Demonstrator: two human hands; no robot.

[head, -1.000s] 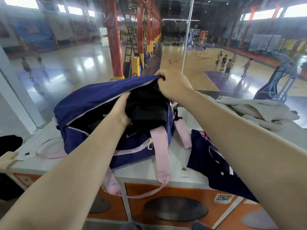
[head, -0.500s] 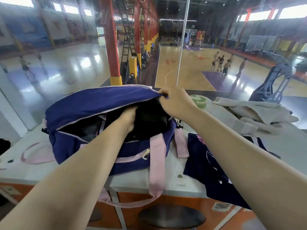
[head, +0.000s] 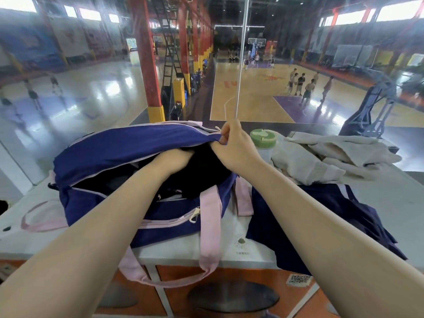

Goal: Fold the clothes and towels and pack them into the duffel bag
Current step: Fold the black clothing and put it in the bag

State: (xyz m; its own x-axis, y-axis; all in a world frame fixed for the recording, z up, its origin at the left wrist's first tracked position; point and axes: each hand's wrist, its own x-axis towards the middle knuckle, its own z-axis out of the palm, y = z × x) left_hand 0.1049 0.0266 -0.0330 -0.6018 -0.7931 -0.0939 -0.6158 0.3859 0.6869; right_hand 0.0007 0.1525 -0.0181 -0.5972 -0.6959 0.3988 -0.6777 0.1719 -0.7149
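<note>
Right hand (head: pixel 236 148) pinching duffel bag (head: pixel 119 152) flap, left hand (head: pixel 174 160) inside, fingers hidden, QR sticker (head: pixel 298 280) unreadable

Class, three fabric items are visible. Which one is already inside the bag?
The black garment, inside the open duffel bag; the grey towel and navy garment lie outside.

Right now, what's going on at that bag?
A person is packing the blue duffel bag on the counter. The right hand pinches the bag's top flap up, while the left hand pushes a black garment inside. A grey towel and navy garment lie unpacked alongside.
</note>
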